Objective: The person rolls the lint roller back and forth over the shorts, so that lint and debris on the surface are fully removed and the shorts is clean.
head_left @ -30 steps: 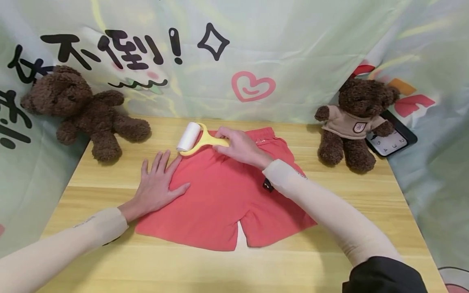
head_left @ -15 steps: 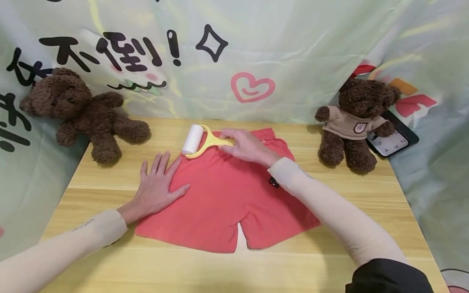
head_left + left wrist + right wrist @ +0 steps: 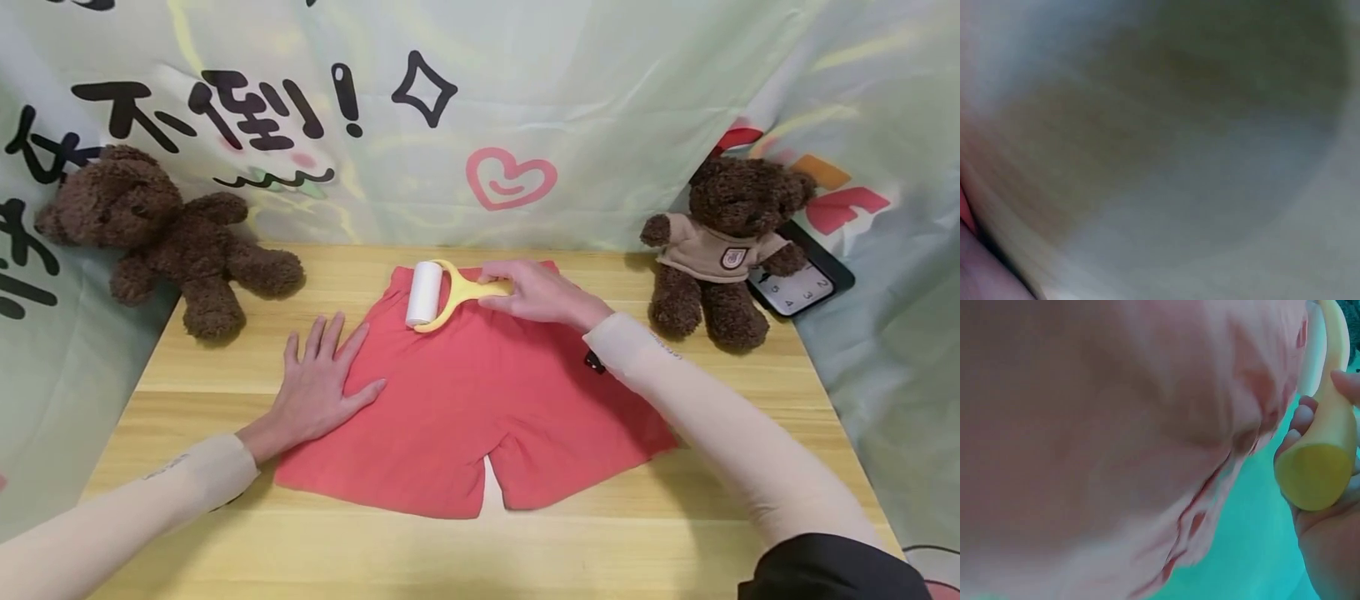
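Observation:
A pair of red shorts [image 3: 450, 408] lies spread on the wooden table, waistband toward the back. My right hand [image 3: 536, 292] grips the yellow handle of a lint roller [image 3: 426, 293], whose white cylinder lies over the upper left of the shorts near the waistband. In the right wrist view the fingers wrap the lint roller's handle [image 3: 1329, 419], with the shorts [image 3: 1260, 381] beside it. My left hand [image 3: 318, 387] rests flat with fingers spread on the left edge of the shorts. The left wrist view is mostly blurred.
A brown teddy bear [image 3: 176, 237] leans at the back left of the table [image 3: 360, 550]. Another teddy bear [image 3: 727, 250] in a beige shirt sits at the back right, in front of a dark-framed clock [image 3: 806, 283]. A printed cloth [image 3: 600, 108] hangs behind the table.
My right hand has moved to the right with the lint roller, its white cylinder shifting from the left edge of the waistband inward over the shorts. My left hand has stayed in place.

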A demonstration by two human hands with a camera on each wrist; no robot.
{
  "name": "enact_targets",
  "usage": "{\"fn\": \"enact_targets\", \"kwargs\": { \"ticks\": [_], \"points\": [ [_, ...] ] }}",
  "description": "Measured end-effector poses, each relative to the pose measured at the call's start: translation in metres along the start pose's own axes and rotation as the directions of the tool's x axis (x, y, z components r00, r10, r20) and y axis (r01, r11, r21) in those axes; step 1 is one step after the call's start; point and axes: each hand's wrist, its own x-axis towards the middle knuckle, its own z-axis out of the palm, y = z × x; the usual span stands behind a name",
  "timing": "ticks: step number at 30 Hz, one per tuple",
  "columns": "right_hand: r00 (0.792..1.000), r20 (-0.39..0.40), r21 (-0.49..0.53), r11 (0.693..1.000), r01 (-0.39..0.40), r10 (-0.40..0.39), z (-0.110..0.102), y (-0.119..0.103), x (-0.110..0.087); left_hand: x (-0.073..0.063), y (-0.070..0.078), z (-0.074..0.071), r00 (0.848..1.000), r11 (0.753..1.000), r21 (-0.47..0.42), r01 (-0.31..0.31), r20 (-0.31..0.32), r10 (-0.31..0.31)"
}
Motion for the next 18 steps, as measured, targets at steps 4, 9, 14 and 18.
{"fn": "enact_targets", "kwargs": {
  "ticks": [4,9,14,18],
  "points": [
    [1.000,0.008,-0.020,1.000,-0.005,0.005,-0.013,0.009,-0.012,0.001,0.001,0.000,1.000,1.000,-0.002,-0.009,-0.007,0.009],
    [1.000,0.010,-0.051,0.999,-0.017,0.018,-0.029,0.021,-0.030,0.001,0.001,0.000,1.000,1.000,0.004,-0.016,-0.009,0.016],
    [1.000,0.017,-0.081,0.997,0.010,-0.008,-0.043,0.030,-0.044,0.000,0.001,0.000,1.000,1.000,0.006,-0.006,0.000,0.006],
    [1.000,0.018,-0.074,0.997,-0.005,0.007,-0.053,0.039,-0.056,0.000,0.001,0.000,1.000,1.000,0.008,-0.008,0.001,0.008]
  ]
}}
